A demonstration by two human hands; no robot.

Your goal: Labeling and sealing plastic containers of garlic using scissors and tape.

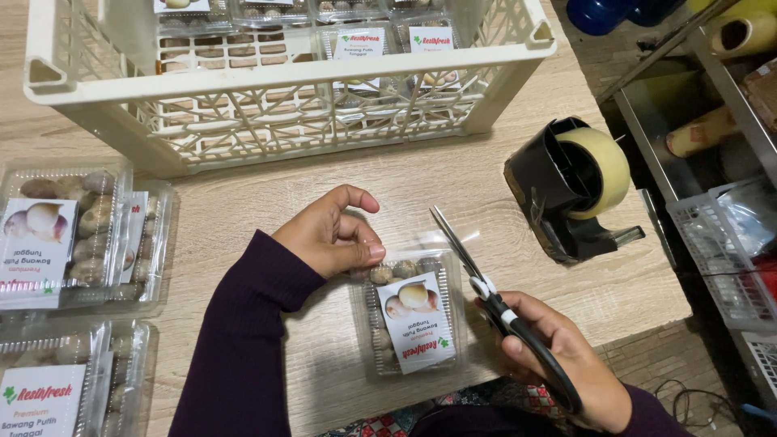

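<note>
Right now, from the head view, my left hand (332, 235) pinches the top left corner of a clear box (413, 311) of small bulbs, thumb and fingers closed on its rim. That box lies flat on the wooden surface (453, 174) near the front edge, label up, between my two hands. My right hand (566, 364) at 4 o'clock of the box is wrapped around the black handles of scissors (486, 287); the blades are together and point toward 11 o'clock, lying across the box's upper right corner. A tape dispenser (571, 190) stands at 2 o'clock, apart from the box. A cream crate (283, 81) with more labelled boxes sits at 12 o'clock. Stacked boxes (73, 235) rest at 9 o'clock, along the left edge.
</note>
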